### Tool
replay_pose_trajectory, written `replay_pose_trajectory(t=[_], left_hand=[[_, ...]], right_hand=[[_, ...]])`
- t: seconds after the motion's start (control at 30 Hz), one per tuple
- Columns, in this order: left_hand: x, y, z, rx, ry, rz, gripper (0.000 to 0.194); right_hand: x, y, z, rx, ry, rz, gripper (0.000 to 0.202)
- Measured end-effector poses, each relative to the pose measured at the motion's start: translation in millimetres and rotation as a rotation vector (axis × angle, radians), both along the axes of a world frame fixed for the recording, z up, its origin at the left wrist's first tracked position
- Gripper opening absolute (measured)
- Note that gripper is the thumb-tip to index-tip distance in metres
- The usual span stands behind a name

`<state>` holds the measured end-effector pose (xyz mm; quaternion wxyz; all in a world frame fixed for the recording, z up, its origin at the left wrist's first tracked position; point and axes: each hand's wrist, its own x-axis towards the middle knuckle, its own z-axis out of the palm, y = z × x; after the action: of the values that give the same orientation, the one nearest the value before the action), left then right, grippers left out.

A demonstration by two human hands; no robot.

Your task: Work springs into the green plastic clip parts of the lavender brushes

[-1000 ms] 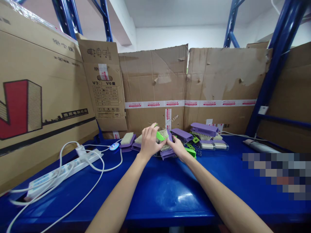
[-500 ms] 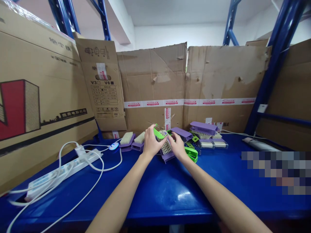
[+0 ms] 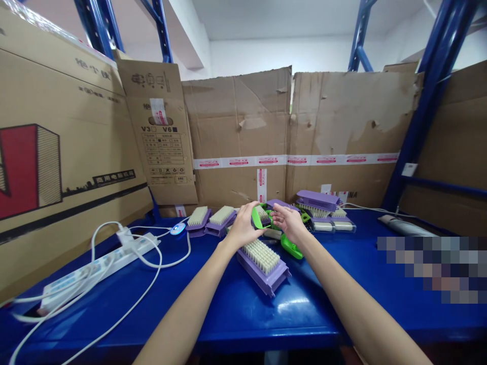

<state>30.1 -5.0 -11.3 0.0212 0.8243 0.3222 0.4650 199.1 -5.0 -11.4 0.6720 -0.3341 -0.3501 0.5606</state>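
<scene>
My left hand [image 3: 245, 225] is closed round a bright green plastic piece [image 3: 258, 217], held above the pile. Opposite it, my right hand [image 3: 288, 222] has its fingers apart, close to the green piece, with nothing clearly in them. A purple brush block [image 3: 262, 266] with cream bristles facing up lies on the blue table below both hands. Beside my right wrist rests another green part [image 3: 291, 247]. More purple pieces and a yellow-green part [image 3: 305, 217] lie behind my hands, partly hidden by them.
Two purple brushes [image 3: 221, 215] stand left of my hands. Further right are stacked purple brushes [image 3: 318, 200] and clear-cased rollers [image 3: 333, 226]. A white power strip [image 3: 99, 268] with loose cables covers the left of the blue table [image 3: 228, 324]. Cardboard sheets [image 3: 243, 121] line the back.
The purple brush now lies nearer the table's front, below my hands. My right fingers have opened and moved apart from my left hand. The green piece has shifted slightly right.
</scene>
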Motion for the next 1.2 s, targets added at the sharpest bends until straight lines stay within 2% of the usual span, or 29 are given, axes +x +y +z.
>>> replay_pose_trajectory(t=[0.1, 0.3, 0.43, 0.57, 0.67, 0.73, 0.8, 0.9, 1.03, 1.1, 1.2], left_hand=[[-2.6, 3.3, 1.7, -0.105, -0.103, -0.014, 0.071], [-5.1, 7.3, 7.3, -0.459, -0.387, -0.148, 0.066], [-2.4, 1.3, 13.8, -0.594, -0.520, -0.138, 0.052], [0.6, -6.1, 19.4, -0.792, -0.609, -0.109, 0.051], [2.3, -7.2, 18.9, -0.862, -0.602, -0.137, 0.049], [3.6, -5.7, 15.9, -0.834, -0.590, -0.168, 0.048], [4.9, -3.6, 11.7, -0.729, -0.549, -0.197, 0.048], [6.4, -2.6, 6.4, -0.498, -0.389, -0.216, 0.059], [6.3, -6.8, 6.2, -0.277, -0.193, -0.213, 0.064], [4.9, -8.8, 8.2, -0.226, -0.160, -0.185, 0.062], [1.3, -8.1, 10.6, -0.254, -0.144, -0.128, 0.059]], right_hand=[[4.4, 3.1, -2.0, -0.013, 0.016, 0.051, 0.018], [3.7, 5.0, -3.6, 0.039, 0.052, 0.076, 0.015], [0.6, 1.6, -2.4, 0.136, 0.016, 0.118, 0.020], [-2.2, -2.2, 2.1, 0.236, -0.002, 0.109, 0.031], [-2.8, -4.8, 6.6, 0.280, 0.038, 0.064, 0.035], [-2.3, -6.7, 8.9, 0.258, 0.046, 0.029, 0.033], [-1.7, -8.7, 10.0, 0.180, 0.032, 0.036, 0.030], [-2.5, -11.5, 9.5, 0.031, -0.053, 0.160, 0.029], [-5.4, -13.3, 7.4, 0.057, -0.126, 0.251, 0.031], [-6.1, -13.3, 6.7, 0.066, -0.144, 0.253, 0.030], [-6.2, -12.4, 5.5, 0.069, -0.193, 0.241, 0.029]])
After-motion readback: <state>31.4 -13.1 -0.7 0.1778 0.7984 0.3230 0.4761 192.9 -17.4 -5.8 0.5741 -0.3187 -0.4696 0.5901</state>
